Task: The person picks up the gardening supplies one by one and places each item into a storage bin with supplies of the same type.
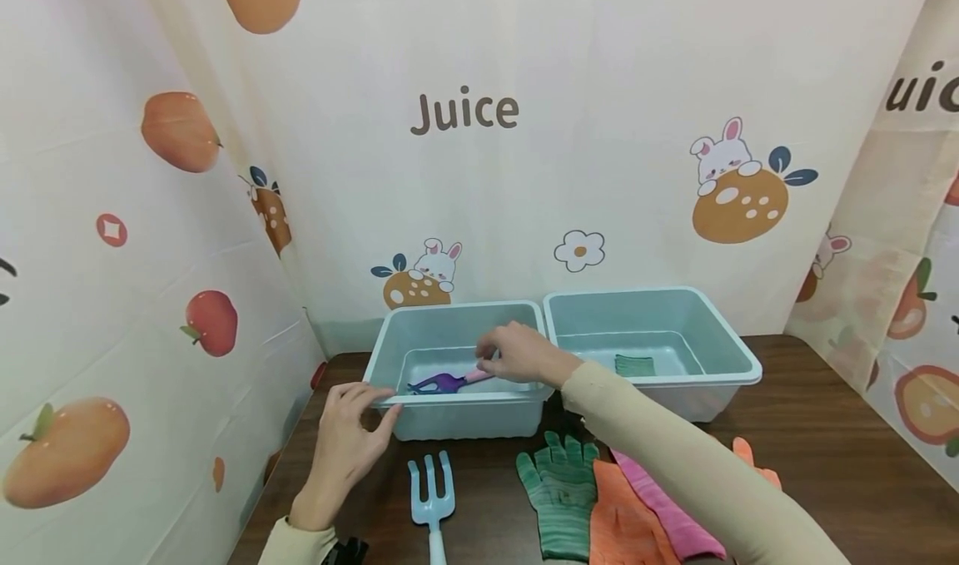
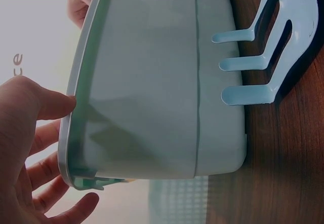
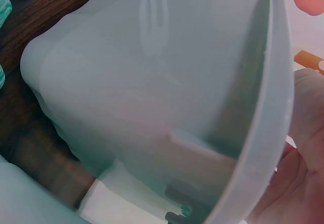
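A purple hand rake (image 1: 442, 383) with a pink handle lies inside the left light-blue bin (image 1: 464, 416). My right hand (image 1: 524, 354) reaches into that bin and pinches the pink handle; in the right wrist view the bin's wall hides the rake and part of the hand (image 3: 298, 168). At the near left corner my left hand (image 1: 350, 432) holds the bin's rim. The left wrist view shows its thumb (image 2: 56, 105) on the rim and the other fingers beyond it. A pale blue hand rake (image 1: 432, 498) lies on the table in front of the bin.
A second light-blue bin (image 1: 719, 340) stands to the right, holding a green knitted piece (image 1: 634, 366). A green glove (image 1: 562, 498), orange glove (image 1: 625, 515) and pink glove (image 1: 667, 498) lie at the front, partly under my right arm. A printed curtain (image 1: 479, 199) hangs behind.
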Action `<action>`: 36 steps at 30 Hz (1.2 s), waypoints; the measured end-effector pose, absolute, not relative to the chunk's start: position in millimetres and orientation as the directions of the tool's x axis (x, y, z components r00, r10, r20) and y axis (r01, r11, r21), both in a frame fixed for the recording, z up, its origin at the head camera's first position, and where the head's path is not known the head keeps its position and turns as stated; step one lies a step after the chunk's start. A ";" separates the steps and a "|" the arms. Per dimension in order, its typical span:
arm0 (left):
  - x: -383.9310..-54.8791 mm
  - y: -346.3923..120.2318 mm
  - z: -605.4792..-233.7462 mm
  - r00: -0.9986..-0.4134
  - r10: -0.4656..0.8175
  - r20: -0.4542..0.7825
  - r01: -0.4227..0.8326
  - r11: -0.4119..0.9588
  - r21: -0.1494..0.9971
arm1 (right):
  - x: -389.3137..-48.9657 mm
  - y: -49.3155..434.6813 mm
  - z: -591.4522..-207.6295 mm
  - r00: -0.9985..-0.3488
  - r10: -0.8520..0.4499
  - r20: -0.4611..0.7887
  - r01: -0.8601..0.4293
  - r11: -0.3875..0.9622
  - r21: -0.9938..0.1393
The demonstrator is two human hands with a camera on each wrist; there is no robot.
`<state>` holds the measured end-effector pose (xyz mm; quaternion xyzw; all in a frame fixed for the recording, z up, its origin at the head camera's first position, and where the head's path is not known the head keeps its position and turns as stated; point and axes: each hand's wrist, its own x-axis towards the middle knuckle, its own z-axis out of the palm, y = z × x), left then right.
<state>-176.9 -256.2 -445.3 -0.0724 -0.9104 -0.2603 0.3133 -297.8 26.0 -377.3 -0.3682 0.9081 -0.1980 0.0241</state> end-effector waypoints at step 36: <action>-177.9 -256.3 -446.2 -0.794 -0.033 0.607 0.300 0.848 0.438 | -286.9 29.8 -382.7 -0.858 -0.510 0.064 -0.217 0.248 -0.944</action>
